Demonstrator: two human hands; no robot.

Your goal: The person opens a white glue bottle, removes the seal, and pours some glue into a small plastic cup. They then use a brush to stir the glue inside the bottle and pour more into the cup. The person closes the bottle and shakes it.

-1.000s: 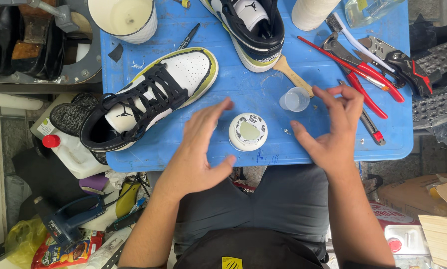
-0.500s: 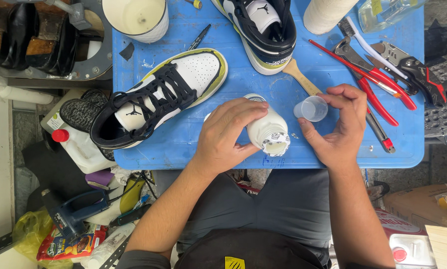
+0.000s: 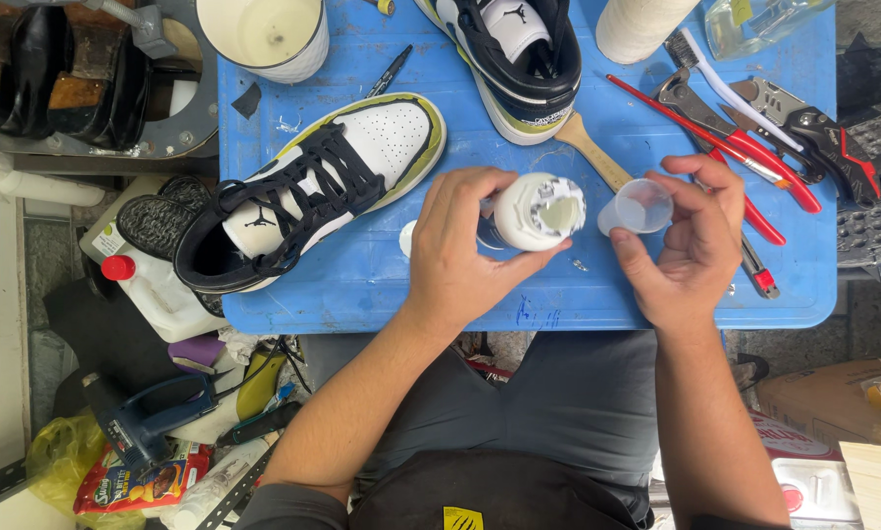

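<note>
My left hand grips a small white jar, tilted with its open mouth toward a little clear plastic cup. My right hand pinches that cup between thumb and fingers, just right of the jar's rim. Both are held slightly above the blue table. A small white lid lies on the table by my left wrist. A wooden-handled brush lies behind the jar and cup.
A white, black and yellow sneaker lies at left, its mate at the top. Red-handled pliers and other tools sit at right. A white tub stands at the top left. A blue drill lies on the floor.
My left hand has picked the white jar off the table and tipped it toward the cup. My right hand has brought the cup close to the jar's mouth.
</note>
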